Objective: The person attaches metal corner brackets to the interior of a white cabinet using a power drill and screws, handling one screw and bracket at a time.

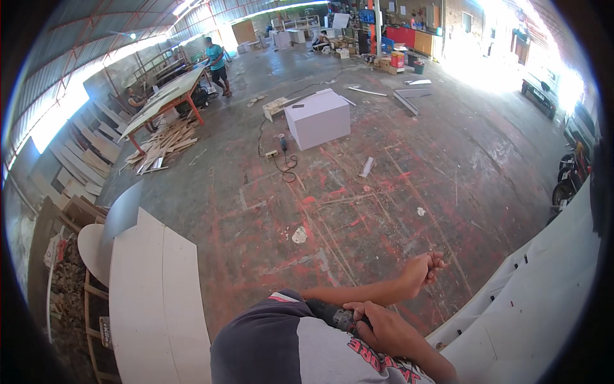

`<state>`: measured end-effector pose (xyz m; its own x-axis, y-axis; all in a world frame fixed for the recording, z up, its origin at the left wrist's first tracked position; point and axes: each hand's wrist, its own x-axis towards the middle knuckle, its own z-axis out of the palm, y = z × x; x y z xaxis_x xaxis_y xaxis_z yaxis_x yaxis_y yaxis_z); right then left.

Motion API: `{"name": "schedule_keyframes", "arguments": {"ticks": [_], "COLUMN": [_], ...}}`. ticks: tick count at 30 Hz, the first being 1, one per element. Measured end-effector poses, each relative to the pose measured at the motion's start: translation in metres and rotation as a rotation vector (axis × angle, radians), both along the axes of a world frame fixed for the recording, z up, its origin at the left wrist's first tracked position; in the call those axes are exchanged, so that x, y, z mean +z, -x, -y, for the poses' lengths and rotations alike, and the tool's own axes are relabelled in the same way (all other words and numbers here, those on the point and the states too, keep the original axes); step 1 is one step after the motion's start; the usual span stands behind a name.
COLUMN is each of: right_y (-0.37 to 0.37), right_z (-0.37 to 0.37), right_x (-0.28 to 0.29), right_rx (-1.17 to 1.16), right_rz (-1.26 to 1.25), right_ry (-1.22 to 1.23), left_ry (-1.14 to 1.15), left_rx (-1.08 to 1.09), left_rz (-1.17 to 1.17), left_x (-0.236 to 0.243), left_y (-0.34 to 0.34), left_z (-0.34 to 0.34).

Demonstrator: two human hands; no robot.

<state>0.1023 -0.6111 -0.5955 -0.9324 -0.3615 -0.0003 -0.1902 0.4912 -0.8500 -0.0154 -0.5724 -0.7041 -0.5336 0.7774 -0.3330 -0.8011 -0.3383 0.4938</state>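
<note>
Head view, looking down over a workshop floor. The right hand, at 6 o'clock in the picture, is wrapped tightly around the dark body of a power tool, which lies across the person's chest just above the grey shirt. The left hand is extended toward 5 o'clock, held over the floor and apart from the tool; its fingers are loosely curled and hold nothing that can be seen.

At 4 o'clock a large white panel with small dark slots runs along the right rim, just beside the left hand. At 8 o'clock a stack of white boards lies flat, with a wooden rack of offcuts beyond it at 9 o'clock.

The concrete floor, marked with red paint, is open between the hands and a white box at 12 o'clock. A black cable with a plug strip trails in front of the box. Loose strips and scraps lie scattered at 1 o'clock. At 10 o'clock a long work table on red legs stands over a heap of wood strips; a person in a teal shirt stands at its far end. Motorcycles are parked at 3 o'clock.
</note>
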Motion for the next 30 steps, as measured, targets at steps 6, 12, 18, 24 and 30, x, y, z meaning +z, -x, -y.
{"name": "schedule_keyframes", "arguments": {"ticks": [6,12,18,24,30], "right_y": [0.029,0.026,0.035,0.042,0.048], "right_z": [0.006,0.011,0.009,0.014,0.019], "right_x": [-0.003,-0.023,-0.029,-0.037,-0.029], "right_rx": [0.074,0.063,0.144,0.071,0.084], "right_rz": [0.12,0.015,-0.009,0.131,0.21], "right_ry": [-0.116,-0.046,-0.039,0.077,0.03], "left_ry": [0.082,0.224,0.3,0.214,0.153], "left_rx": [-0.106,-0.183,-0.237,-0.44,-0.428], "left_rz": [0.015,0.102,0.169,0.078,0.097], "left_x": [-0.01,-0.07,-0.054,-0.056,-0.086], "left_y": [-0.01,-0.02,-0.035,-0.038,-0.04], "left_z": [-0.013,-0.037,-0.025,-0.022,-0.03]}}
